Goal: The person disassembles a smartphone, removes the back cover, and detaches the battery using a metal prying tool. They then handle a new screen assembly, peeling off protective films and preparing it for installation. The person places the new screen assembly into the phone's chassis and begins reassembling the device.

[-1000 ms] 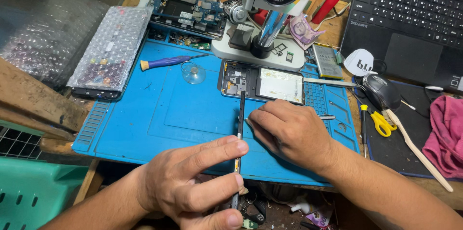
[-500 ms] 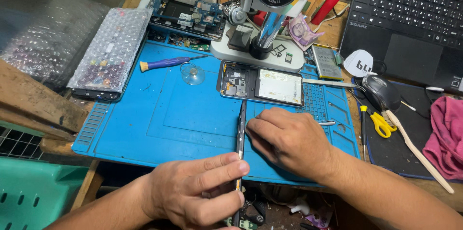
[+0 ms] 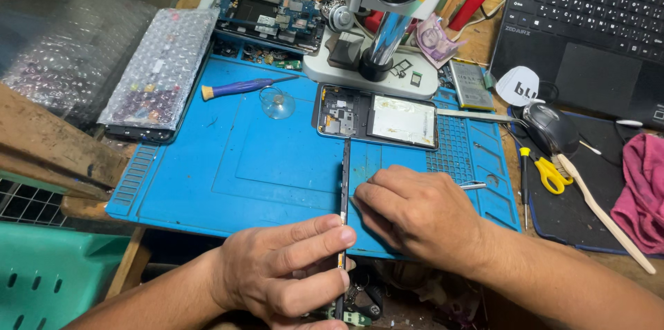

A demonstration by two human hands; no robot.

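Observation:
My left hand [image 3: 283,268] pinches a thin dark phone panel [image 3: 344,178] between thumb and fingers and holds it on edge, its far end reaching toward an opened phone [image 3: 377,117] lying on the blue work mat [image 3: 242,164]. My right hand [image 3: 415,209] rests knuckles-up on the mat just right of the panel, fingertips against its side. It is closed around metal tweezers [image 3: 474,185], whose back end sticks out to the right. The tweezer tips are hidden under the fingers.
A microscope stand [image 3: 377,60] rises behind the opened phone. A purple-handled screwdriver [image 3: 242,86], a clear suction cup [image 3: 278,103] and a bubble-wrapped device [image 3: 160,74] lie to the left. To the right are a laptop [image 3: 588,19], a mouse [image 3: 551,128], yellow scissors [image 3: 551,174] and a pink cloth [image 3: 643,191].
Both hands have slid slightly toward the near edge of the mat, carrying the panel with them. The grips look unchanged.

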